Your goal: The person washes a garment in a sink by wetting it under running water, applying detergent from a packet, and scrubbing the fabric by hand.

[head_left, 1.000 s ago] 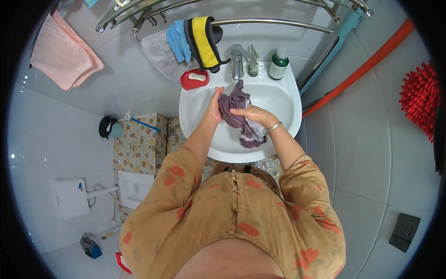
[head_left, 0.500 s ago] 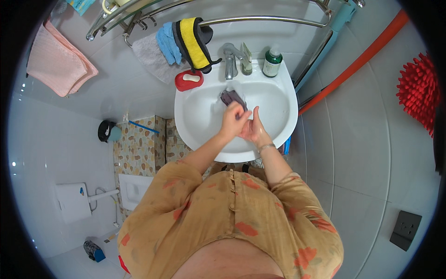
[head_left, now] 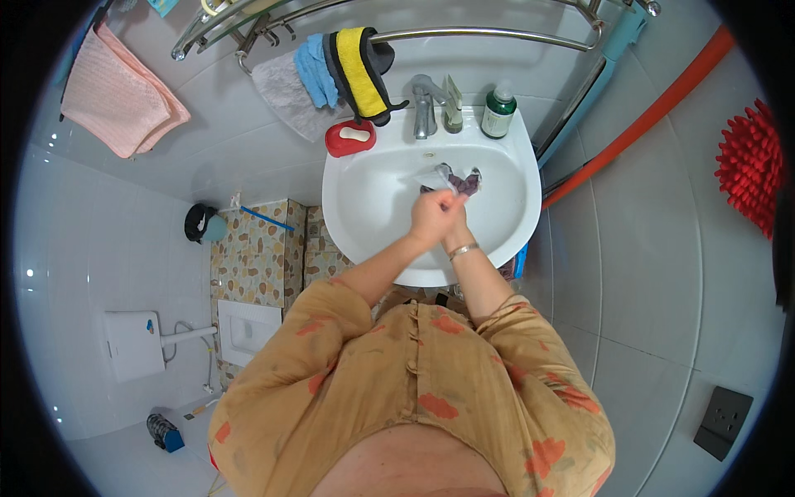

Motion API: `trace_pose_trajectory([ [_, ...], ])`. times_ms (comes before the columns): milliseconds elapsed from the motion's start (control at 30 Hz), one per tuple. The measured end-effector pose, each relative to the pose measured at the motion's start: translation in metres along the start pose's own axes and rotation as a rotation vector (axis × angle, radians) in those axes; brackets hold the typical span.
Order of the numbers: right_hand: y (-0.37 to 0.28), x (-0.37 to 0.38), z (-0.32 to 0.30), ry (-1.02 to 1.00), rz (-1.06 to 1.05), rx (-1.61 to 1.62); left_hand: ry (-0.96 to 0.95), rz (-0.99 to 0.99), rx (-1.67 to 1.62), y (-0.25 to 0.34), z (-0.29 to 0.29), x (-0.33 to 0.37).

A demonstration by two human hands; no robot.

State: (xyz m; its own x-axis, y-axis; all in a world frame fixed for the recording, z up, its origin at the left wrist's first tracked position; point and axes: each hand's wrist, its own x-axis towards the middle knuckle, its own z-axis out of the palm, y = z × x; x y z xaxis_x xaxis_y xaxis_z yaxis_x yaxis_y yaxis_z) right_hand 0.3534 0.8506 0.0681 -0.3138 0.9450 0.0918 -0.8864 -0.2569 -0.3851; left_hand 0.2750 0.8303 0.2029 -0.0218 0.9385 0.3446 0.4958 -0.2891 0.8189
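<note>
Head view: The purple cloth (head_left: 465, 181) is bunched inside the white washbasin (head_left: 354, 195), just right of upper centre in the frame, below the chrome faucet (head_left: 424, 108). Judged by its folds, it is soft, limp and not fragile; if wet, allow for added weight and slipperiness. Grasp by the gathered folds. The left hand (head_left: 433, 219) is curled, apparently around the cloth; the right hand (head_left: 455, 229) overlaps it, fingers mostly hidden, closure indeterminable.

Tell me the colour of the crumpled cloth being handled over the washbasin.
The cloth is dusky purple where it shows, best seen in the head view.
</note>
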Motion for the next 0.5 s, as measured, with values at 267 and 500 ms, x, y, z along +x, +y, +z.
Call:
trace_pose_trajectory([
  [267, -0.045, 0.005, 0.130, 0.586, 0.028, 0.142, 0.069, -0.563, -0.528, -0.018, -0.028, -0.016],
  [500, -0.043, -0.014, 0.102, 0.582, 0.094, 0.211, 0.244, -0.527, -1.255, -0.012, -0.044, 0.006],
])
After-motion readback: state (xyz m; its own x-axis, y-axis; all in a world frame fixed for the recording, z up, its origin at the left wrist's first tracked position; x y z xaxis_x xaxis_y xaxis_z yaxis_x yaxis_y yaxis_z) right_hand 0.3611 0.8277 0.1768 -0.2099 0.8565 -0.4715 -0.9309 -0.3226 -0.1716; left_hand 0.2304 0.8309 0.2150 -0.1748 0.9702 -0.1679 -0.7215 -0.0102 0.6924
